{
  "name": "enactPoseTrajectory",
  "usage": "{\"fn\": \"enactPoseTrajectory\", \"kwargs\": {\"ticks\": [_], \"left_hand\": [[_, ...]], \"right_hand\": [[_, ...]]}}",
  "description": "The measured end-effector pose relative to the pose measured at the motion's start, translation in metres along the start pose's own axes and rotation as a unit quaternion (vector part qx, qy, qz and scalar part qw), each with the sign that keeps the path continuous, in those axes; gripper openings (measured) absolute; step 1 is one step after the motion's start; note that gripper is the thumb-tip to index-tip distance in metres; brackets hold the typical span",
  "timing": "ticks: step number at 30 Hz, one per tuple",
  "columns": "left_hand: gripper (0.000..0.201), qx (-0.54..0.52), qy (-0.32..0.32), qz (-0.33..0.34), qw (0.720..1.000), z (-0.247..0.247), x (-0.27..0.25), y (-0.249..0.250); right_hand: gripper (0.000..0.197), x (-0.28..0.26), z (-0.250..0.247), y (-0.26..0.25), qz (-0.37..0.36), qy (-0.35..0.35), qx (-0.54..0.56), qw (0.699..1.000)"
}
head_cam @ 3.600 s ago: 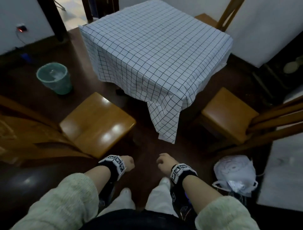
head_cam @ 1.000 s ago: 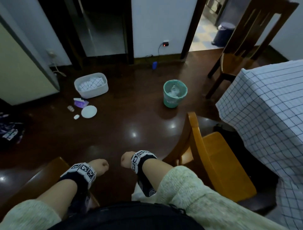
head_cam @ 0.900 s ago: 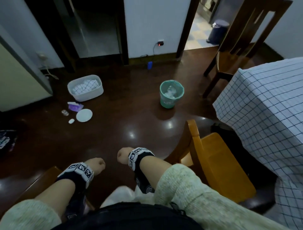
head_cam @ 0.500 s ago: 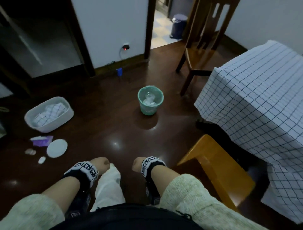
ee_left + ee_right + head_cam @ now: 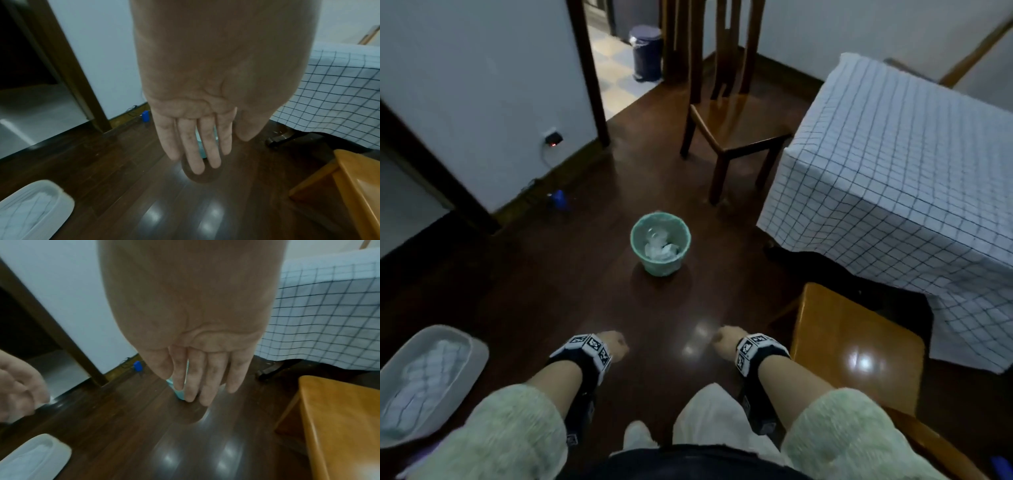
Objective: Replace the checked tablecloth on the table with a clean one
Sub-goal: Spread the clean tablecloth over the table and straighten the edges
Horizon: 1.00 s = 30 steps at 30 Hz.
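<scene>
Since half a second ago the view has swung right: the green bin [image 5: 661,248] now sits mid-frame and the white tub [image 5: 428,387] of folded checked cloth has slid to the lower left. In the head view the checked tablecloth [image 5: 900,171] drapes the table at right, a wooden stool [image 5: 856,346] below it. The left hand [image 5: 616,344] and right hand [image 5: 726,342] hang low, empty. The left wrist view shows relaxed straight fingers [image 5: 193,146] over dark floor. The right wrist view shows likewise loose fingers [image 5: 207,379], holding nothing.
</scene>
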<state>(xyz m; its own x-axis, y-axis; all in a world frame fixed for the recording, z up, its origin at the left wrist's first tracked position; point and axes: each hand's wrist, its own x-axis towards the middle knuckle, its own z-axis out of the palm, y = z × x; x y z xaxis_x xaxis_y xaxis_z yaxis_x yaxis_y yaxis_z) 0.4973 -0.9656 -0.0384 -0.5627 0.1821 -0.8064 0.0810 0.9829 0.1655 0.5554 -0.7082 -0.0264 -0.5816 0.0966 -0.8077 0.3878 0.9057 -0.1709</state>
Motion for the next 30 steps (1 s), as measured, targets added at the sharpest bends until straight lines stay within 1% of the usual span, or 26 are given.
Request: {"fn": "enactPoseTrajectory", "kwargs": {"ticks": [1, 3, 5, 7, 9, 13, 17, 20, 22, 23, 25, 27, 30], "left_hand": [[0.037, 0.011, -0.006, 0.01, 1.0, -0.013, 0.013, 0.008], [0.032, 0.024, -0.018, 0.031, 0.999, -0.04, 0.04, 0.029], [0.032, 0.034, -0.017, 0.051, 0.998, -0.066, 0.064, 0.058], [0.032, 0.038, -0.018, 0.086, 0.995, -0.094, 0.091, 0.092], [0.031, 0.036, -0.019, 0.115, 0.993, -0.124, 0.118, 0.125], [0.029, 0.052, 0.014, 0.131, 0.99, -0.192, 0.165, 0.189], [0.03, 0.064, 0.047, 0.161, 0.984, -0.254, 0.204, 0.251], [0.029, 0.081, 0.051, 0.163, 0.982, -0.289, 0.23, 0.288], [0.03, 0.083, 0.044, 0.166, 0.982, -0.312, 0.253, 0.309], [0.031, 0.083, 0.031, 0.168, 0.982, -0.323, 0.264, 0.319], [0.029, 0.087, 0.017, 0.181, 0.98, -0.35, 0.297, 0.345], [0.028, 0.067, 0.015, 0.191, 0.979, -0.372, 0.318, 0.37], [0.029, 0.068, 0.017, 0.214, 0.974, -0.415, 0.359, 0.421]], "right_hand": [[0.023, 0.007, -0.008, 0.007, 0.02, 0.006, 0.011, 1.0], [0.027, 0.02, -0.023, 0.023, 0.061, 0.013, 0.031, 0.998], [0.029, 0.047, -0.039, 0.041, 0.097, -0.006, 0.027, 0.995], [0.024, 0.078, -0.065, 0.061, 0.118, -0.018, 0.007, 0.993], [0.023, 0.112, -0.096, 0.078, 0.106, -0.029, 0.001, 0.994], [0.028, 0.119, -0.199, 0.084, 0.078, -0.009, 0.009, 0.997], [0.032, 0.14, -0.291, 0.109, 0.053, 0.078, 0.049, 0.994], [0.033, 0.157, -0.336, 0.124, 0.033, 0.142, 0.081, 0.986], [0.036, 0.175, -0.364, 0.135, 0.033, 0.2, 0.064, 0.977], [0.038, 0.184, -0.377, 0.141, 0.032, 0.231, 0.053, 0.971], [0.041, 0.205, -0.408, 0.155, 0.027, 0.278, 0.043, 0.959], [0.044, 0.219, -0.43, 0.17, 0.018, 0.298, 0.036, 0.954], [0.05, 0.244, -0.479, 0.191, 0.048, 0.311, 0.056, 0.947]]}}
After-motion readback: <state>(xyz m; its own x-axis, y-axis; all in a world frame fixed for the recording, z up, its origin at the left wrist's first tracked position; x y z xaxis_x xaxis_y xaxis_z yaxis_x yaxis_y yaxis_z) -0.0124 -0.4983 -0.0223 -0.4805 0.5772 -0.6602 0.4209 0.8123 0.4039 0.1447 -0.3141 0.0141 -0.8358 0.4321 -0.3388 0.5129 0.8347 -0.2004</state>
